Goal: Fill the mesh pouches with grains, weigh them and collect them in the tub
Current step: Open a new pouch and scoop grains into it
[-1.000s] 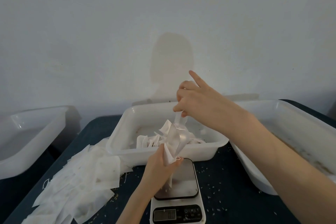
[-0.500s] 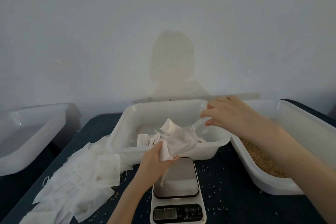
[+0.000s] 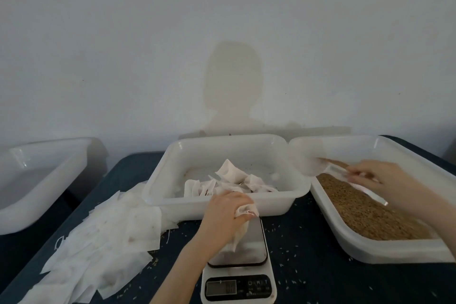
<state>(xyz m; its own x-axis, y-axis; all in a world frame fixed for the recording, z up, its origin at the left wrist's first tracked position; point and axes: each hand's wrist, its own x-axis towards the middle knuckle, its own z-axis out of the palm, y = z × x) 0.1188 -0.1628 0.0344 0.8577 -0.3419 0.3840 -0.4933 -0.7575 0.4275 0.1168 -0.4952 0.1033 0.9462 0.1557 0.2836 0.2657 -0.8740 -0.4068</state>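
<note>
left hand (image 3: 223, 215) at 6 o'clock, fingers curled tight round the neck of a mesh pouch (image 3: 240, 228), its body hanging down onto the scale (image 3: 243, 249) platform. right hand (image 3: 367, 175) at 3 o'clock, pinching the handle of a clear scoop (image 3: 318, 166) over the grain tray (image 3: 394, 252), bowl low at the far end of the grains (image 3: 365, 210). collecting tub (image 3: 170, 168) at 12 o'clock, a few filled pouches (image 3: 229, 181) inside. stack of empty pouches (image 3: 103, 237) at 8 o'clock, loose kernels scattered over the dark table (image 3: 308, 266). another white tub (image 3: 37, 170) at 9 o'clock.

likely pitfalls: pouch mouth pinched shut, so a full scoop tipped too soon could spill over the scale and table. hand weight on the pouch likely to falsify the reading; display too blurred to read. an overfilled scoop carried across the tub rim could shed grain among the finished pouches.
</note>
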